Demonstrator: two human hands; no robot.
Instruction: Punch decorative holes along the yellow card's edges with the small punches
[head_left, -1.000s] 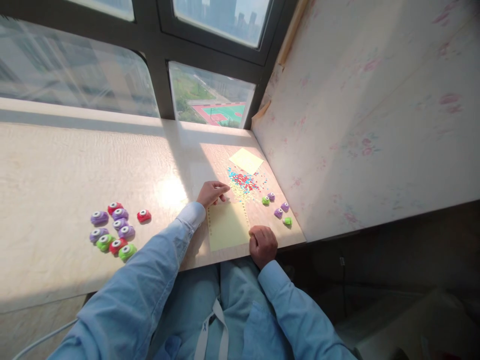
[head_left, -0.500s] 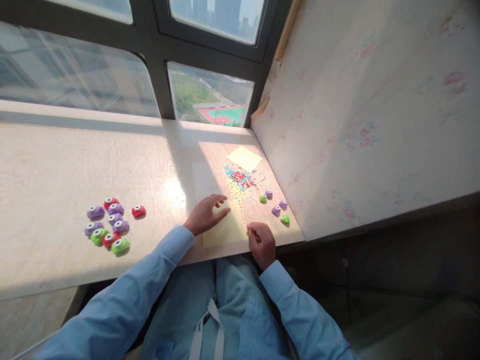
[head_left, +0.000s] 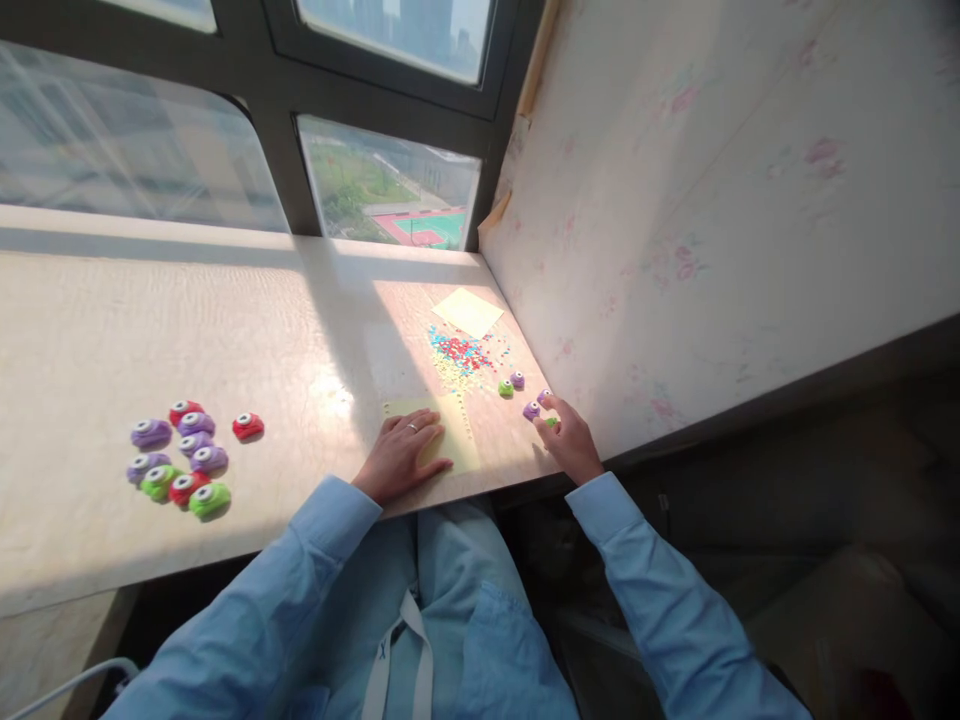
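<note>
My left hand point(head_left: 403, 452) lies on a sheet of yellow paper point(head_left: 457, 458) near the table's front edge, its fingers stretched out. A row of small marks or pieces runs along the sheet's right edge, and a few sit at its top left corner. My right hand point(head_left: 567, 438) is over a small green craft punch point(head_left: 552, 422), thumb and forefinger apart around it. The hand partly hides the punch, so firm contact is not visible. Beside the fingertips are a purple punch point(head_left: 531, 410) and another purple punch point(head_left: 545, 397), each with an eye-like top.
Red, blue and yellow paper bits point(head_left: 459, 355) lie scattered beyond the sheet, below another yellow paper point(head_left: 468, 313). A green punch point(head_left: 505, 388) and a purple one point(head_left: 517, 380) stand nearby. Several punches point(head_left: 196, 443) cluster at left. A wall point(head_left: 675, 200) bounds the right.
My right hand has left the paper's edge and moved right to the green punch. My left hand has come down flat on the sheet. The view has shifted slightly right.
</note>
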